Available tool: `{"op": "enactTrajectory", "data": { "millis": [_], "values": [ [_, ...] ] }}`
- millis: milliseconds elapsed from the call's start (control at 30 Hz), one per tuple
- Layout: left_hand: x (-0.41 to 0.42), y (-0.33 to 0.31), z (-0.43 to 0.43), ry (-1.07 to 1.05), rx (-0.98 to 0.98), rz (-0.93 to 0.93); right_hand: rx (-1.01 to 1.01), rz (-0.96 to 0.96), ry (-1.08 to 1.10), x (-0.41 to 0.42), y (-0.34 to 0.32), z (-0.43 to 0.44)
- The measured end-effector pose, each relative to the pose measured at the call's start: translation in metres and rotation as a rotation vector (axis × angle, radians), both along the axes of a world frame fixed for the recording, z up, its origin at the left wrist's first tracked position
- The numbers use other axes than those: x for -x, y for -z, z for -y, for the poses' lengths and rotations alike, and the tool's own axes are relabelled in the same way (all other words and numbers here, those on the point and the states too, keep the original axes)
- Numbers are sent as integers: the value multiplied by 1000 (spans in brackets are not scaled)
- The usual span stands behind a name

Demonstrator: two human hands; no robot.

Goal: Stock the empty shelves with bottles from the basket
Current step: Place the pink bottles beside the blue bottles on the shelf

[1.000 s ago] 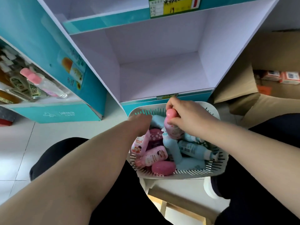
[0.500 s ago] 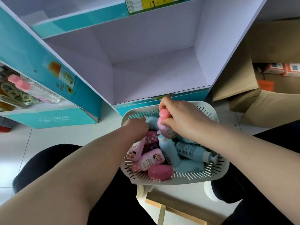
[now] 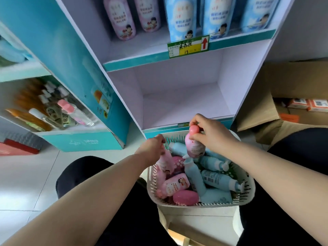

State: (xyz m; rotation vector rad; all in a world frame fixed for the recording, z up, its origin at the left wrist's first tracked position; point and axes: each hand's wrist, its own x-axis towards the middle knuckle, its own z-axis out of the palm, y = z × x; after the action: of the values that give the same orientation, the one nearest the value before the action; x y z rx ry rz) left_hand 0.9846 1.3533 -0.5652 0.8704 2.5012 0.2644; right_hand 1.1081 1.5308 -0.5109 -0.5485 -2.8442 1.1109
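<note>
Head view: left hand (image 3: 152, 145) and right hand (image 3: 213, 134) grip pink bottles (image 3: 195, 148) in basket (image 3: 247, 190).

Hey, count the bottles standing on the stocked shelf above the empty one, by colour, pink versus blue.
Pink bottles: 2
Blue bottles: 3
Total: 5 in view on the upper shelf

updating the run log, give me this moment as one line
stage: picking from basket | right hand: grips pink bottle near cap | left hand: grips second pink bottle | lower shelf: empty
</note>
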Motion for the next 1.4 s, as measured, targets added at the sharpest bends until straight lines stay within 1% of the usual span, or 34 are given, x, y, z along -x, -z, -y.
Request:
{"op": "enactTrajectory", "data": {
  "millis": [167,267,400,467,633,767,867,1033,1133,1200,1267,1400],
  "values": [
    [-9,-62,9,-214,-366,-129,77,-253,182,-16,-40,8],
    [-16,-108,12,-265,-519,-215,40,-349,212,-22,-68,13],
    [-16,-171,8,-288,-641,-319,-25,-418,215,-20,-112,16],
    [-14,-202,5,-288,-706,-341,-52,-470,215,-19,-134,15],
    [2,-266,-10,-310,-805,-467,-76,-546,231,-14,-168,6],
    [25,-300,-35,-362,-834,-579,-73,-551,228,-3,-173,-6],
    [44,-309,-57,-383,-810,-611,-66,-551,204,7,-165,-14],
    [76,-298,-94,-363,-688,-616,-9,-584,192,13,-138,-36],
    [87,-288,-112,-340,-613,-634,-68,-510,172,22,-135,-47],
    [94,-283,-117,-313,-629,-648,-82,-497,168,25,-138,-51],
    [98,-281,-119,-282,-654,-650,-54,-508,187,27,-141,-54],
    [99,-271,-112,-190,-622,-560,-53,-531,222,29,-141,-47]
  ]
}}
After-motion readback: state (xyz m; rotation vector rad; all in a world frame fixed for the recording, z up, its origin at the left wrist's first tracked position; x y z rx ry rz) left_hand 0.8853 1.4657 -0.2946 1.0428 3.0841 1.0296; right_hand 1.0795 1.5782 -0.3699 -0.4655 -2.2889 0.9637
